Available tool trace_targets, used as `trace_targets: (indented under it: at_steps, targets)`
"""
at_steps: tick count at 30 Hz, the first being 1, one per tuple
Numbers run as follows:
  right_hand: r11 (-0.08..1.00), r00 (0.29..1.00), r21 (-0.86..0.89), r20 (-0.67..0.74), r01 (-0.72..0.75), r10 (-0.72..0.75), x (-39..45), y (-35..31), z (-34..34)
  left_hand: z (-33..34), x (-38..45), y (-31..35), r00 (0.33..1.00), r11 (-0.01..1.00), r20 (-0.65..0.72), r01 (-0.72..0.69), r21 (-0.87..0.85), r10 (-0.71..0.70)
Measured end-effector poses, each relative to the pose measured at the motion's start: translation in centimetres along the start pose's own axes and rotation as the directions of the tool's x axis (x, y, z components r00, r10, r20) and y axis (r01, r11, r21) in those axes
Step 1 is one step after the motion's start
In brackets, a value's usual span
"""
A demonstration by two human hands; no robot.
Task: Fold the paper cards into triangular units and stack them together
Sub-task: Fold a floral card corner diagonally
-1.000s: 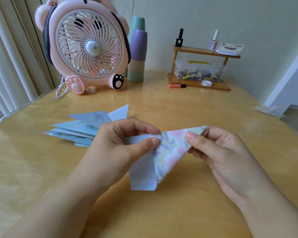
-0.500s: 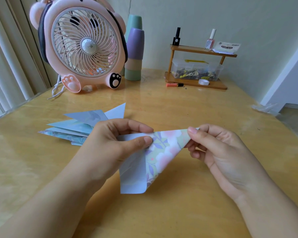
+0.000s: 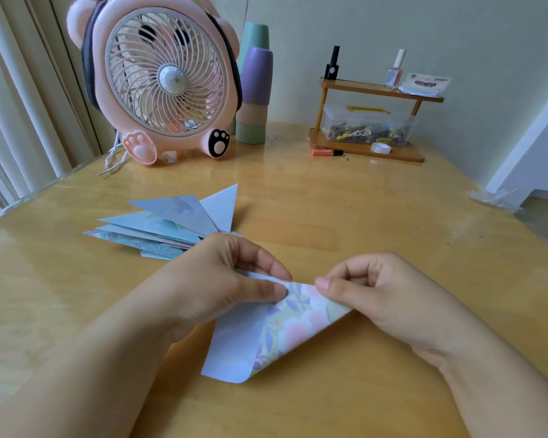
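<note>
Roughly midway: folded triangles (image 3: 168, 226) stacked behind; left hand (image 3: 215, 289) and right hand (image 3: 380, 298) both pinch floral card (image 3: 285, 327), fold unfinished.

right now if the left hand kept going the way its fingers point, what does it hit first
Most likely the right hand. The left hand points rightward along the card they both pinch, and the thumbs are nearly touching; depth is hard to judge.

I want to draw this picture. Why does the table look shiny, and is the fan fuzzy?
Head view: daylight glints off the glossy table near the fan; the blades blur, but the grille and the floral card look sharp; straight edges bend near the borders.
</note>
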State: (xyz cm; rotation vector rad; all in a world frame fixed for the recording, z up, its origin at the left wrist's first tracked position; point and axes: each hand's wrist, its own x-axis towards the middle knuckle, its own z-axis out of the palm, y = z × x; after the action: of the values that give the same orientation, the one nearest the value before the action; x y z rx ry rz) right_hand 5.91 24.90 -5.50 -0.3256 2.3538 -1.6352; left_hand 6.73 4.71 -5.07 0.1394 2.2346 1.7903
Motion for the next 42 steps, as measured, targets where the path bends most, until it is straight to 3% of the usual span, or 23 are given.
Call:
trace_targets:
  at_steps: [3,9,13,18,24,27,30,32,42]
  targets:
    - [0.990,0.999,-0.133,0.012,0.040,-0.038,0.1,0.3,0.4,0.2,-0.1,0.0,1.000,0.998,0.025,-0.006,0.057,0.004]
    - [0.993,1.000,-0.121,-0.025,0.007,-0.010,0.1,0.4,0.7,0.3,0.1,-0.3,0.999,0.996,0.001,-0.034,0.082,0.034]
    - [0.959,0.998,-0.284,-0.068,-0.009,-0.011,0.2,0.7,1.0,0.6,0.3,-0.3,0.999,0.977,-0.051,-0.003,0.214,0.014]
    - [0.851,0.990,-0.525,-0.119,-0.003,-0.070,0.2,0.6,2.0,1.0,1.0,0.7,0.996,0.798,-0.087,0.052,0.601,0.001]
    - [0.767,0.984,-0.641,-0.141,-0.004,-0.113,0.3,0.6,2.6,2.0,0.9,0.8,0.990,0.716,-0.144,0.090,0.693,0.015]
    - [0.757,0.982,-0.653,-0.142,0.004,-0.128,0.3,0.7,2.6,2.3,-0.7,-0.3,0.958,0.618,-0.228,0.073,0.783,0.176]
    - [0.754,0.983,-0.656,-0.134,0.010,-0.129,0.5,0.8,2.6,2.9,-3.5,-1.5,0.895,0.679,-0.263,-0.058,0.732,0.361]
    - [0.751,0.983,-0.660,-0.134,0.006,-0.125,0.5,0.8,2.6,3.7,-4.8,-2.7,0.905,0.723,-0.243,-0.094,0.685,0.349]
    - [0.739,0.979,-0.674,-0.162,-0.020,-0.121,0.5,0.5,2.8,4.1,-4.4,-4.7,0.893,0.733,-0.265,-0.100,0.672,0.364]
